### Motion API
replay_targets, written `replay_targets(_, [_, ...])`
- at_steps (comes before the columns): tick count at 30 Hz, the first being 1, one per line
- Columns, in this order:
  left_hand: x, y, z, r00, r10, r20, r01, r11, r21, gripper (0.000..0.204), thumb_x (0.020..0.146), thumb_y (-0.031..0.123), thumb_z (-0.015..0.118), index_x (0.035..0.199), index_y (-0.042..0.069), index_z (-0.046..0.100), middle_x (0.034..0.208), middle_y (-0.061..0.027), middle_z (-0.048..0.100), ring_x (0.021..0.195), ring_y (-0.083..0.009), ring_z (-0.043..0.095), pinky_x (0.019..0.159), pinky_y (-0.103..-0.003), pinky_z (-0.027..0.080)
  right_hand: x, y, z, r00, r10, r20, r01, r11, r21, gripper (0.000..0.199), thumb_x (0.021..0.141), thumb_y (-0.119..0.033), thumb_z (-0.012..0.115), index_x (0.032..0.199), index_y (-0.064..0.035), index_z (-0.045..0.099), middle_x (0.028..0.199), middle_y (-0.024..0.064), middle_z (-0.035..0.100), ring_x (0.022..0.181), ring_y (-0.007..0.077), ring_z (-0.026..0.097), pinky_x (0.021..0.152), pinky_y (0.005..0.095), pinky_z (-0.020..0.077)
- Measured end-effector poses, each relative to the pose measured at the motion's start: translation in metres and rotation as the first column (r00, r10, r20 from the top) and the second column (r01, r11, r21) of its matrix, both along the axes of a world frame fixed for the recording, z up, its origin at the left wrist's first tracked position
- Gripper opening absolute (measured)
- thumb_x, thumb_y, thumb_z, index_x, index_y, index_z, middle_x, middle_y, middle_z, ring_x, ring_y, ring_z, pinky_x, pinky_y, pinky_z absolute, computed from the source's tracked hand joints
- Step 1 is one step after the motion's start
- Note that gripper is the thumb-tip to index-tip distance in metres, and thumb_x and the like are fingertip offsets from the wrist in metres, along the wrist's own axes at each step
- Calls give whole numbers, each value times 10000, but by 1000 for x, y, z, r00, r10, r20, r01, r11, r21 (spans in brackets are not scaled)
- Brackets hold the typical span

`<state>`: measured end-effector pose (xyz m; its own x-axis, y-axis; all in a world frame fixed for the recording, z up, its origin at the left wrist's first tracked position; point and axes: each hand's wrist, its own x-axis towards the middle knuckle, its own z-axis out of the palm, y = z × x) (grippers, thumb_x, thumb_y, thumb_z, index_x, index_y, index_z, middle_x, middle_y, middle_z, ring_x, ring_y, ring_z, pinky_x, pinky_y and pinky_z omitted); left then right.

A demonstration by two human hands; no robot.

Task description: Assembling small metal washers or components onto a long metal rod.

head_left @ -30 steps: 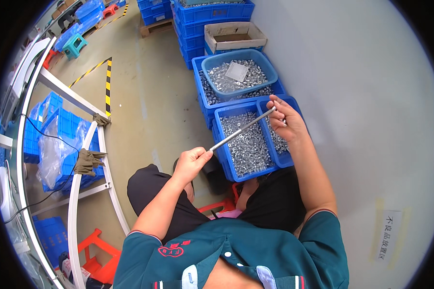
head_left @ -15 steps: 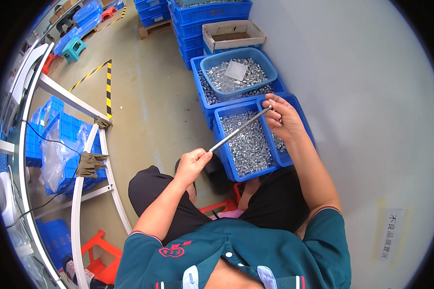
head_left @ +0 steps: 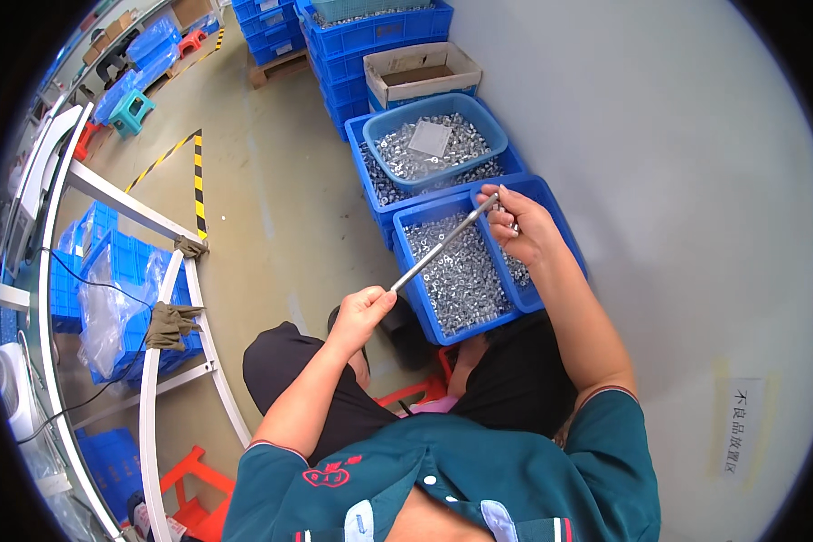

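My left hand (head_left: pixel 367 313) is closed around the near end of a slim metal rod (head_left: pixel 438 246), which slants up to the right. At the rod's far tip, the thumb and fingertips of my right hand (head_left: pixel 528 230) are pinched together. Small shiny metal parts show among that hand's curled fingers; their exact shape is hard to make out. Below the rod lies a blue bin (head_left: pixel 413 287) filled with small silver ring-like metal parts (head_left: pixel 465 289). Beneath my right hand is a second blue bin (head_left: pixel 551 203) with similar parts, partly hidden by the hand and forearm.
Beyond stands a light-blue basin (head_left: pixel 492 126) of metal parts with a pale square piece (head_left: pixel 430 138) on top. Farther back are a cardboard box (head_left: pixel 465 68) and stacked blue crates (head_left: pixel 348 63). A white-framed table (head_left: pixel 135 200) stands left; a grey wall (head_left: pixel 659 226) rises right.
My right hand has shifted slightly left and down, its fingertips still at the rod's tip. The rod's far end has moved with it, while my left hand keeps its grip.
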<state>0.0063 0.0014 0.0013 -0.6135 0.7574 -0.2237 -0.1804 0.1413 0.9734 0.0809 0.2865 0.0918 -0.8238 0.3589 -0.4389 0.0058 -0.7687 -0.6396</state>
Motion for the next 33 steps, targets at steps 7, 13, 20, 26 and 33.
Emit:
replay_targets(7, [-2,-6,-4,995,35,-94,-38,999,-27,362,889,308,590,642,59,501,575,86,342,550,-25,296,470,-229,243,5,9,5,981,170,97,-183,973,140,219,929,-246,515,981,-33,535,702,27,492,458,44,348,362,167,234])
replay_targets(13, [-5,-12,-5,982,81,-172,-92,994,-57,357,880,301,599,647,43,514,555,75,355,542,-30,311,465,-239,256,2,1,15,965,248,80,-252,967,32,255,935,-244,490,1037,-15,538,735,17,504,478,34,367,369,157,253])
replay_targets(20, [-5,-14,2,974,85,-209,-105,990,-89,347,873,312,603,665,43,535,551,67,365,540,-34,320,467,-246,271,1,2,7,970,244,-19,-239,960,142,130,890,-121,550,981,-28,559,716,26,522,484,31,383,370,156,273])
replay_targets(26, [-5,-15,2,977,65,-204,-87,991,-98,346,873,318,599,667,49,530,550,70,358,536,-33,323,466,-243,266,1,2,11,950,311,-38,-298,934,196,119,834,-137,642,882,-76,553,672,2,519,458,27,367,374,160,249])
replay_targets(33, [-2,-5,2,990,57,-126,-67,995,-75,353,881,316,593,653,57,517,558,81,353,536,-28,309,465,-233,249,-4,-38,2,871,447,202,-490,805,334,153,830,-164,651,870,-71,536,662,-19,477,458,25,345,381,166,223])
